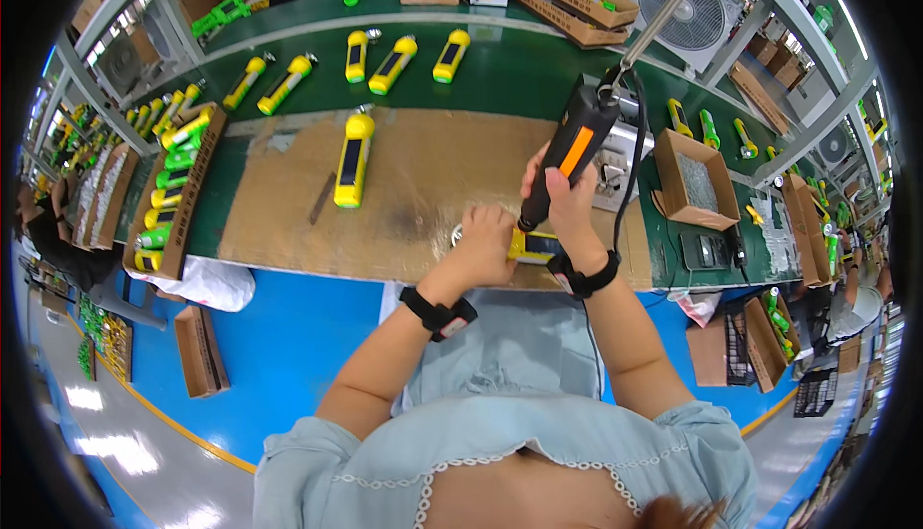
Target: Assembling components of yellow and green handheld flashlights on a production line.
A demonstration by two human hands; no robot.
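My right hand point(569, 204) is wrapped round a black electric screwdriver point(574, 140) with an orange stripe, which hangs from a metal rod above. The tool's tip points down onto a yellow flashlight point(535, 246) with a dark panel, lying on the cardboard sheet point(423, 164) near its front edge. Closed over the flashlight's left part, my left hand point(486, 244) holds it down, hiding most of that end. Farther left on the cardboard lies another yellow flashlight point(353, 164). Its panel faces up. A thin dark strip point(323, 198) rests beside it.
Several yellow flashlights point(392, 66) lie on the green bench beyond the cardboard. A box point(197, 188) of green and yellow flashlights stands left. To the right are a metal fixture point(615, 169), a carton of small parts point(673, 204) and a dark tray point(705, 251). The screwdriver's cable point(638, 145) loops beside it.
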